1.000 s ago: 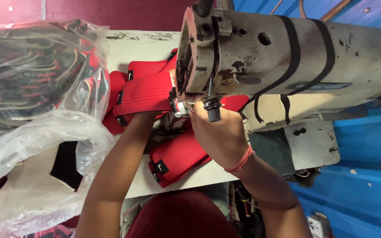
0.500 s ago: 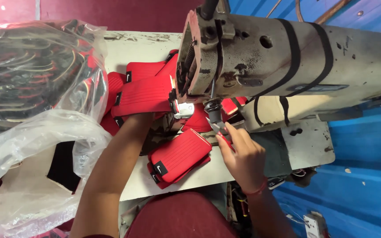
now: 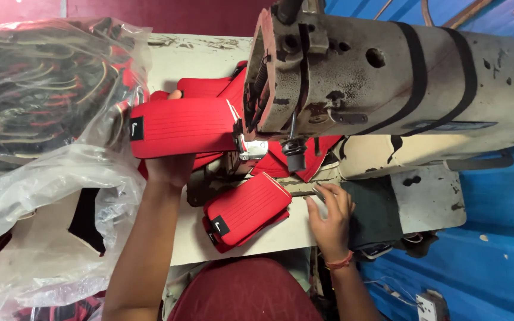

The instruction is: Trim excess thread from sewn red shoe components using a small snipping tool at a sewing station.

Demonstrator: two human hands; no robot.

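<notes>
A worn grey sewing machine (image 3: 388, 89) fills the upper right of the view. Left of it bulges a clear plastic bag (image 3: 37, 148) stuffed with dark and red pieces. Just left of the machine's head, the left hand (image 3: 171, 166) grips a flat red padded piece (image 3: 182, 128) from beneath — fingers curled around it, one fingertip showing over its far edge. Below the head lies a second red piece (image 3: 246, 208) on the pale table (image 3: 263, 238). Right of that piece, under the head, the right hand (image 3: 330, 214) rests on the table — fingers loosely spread, holding nothing.
</notes>
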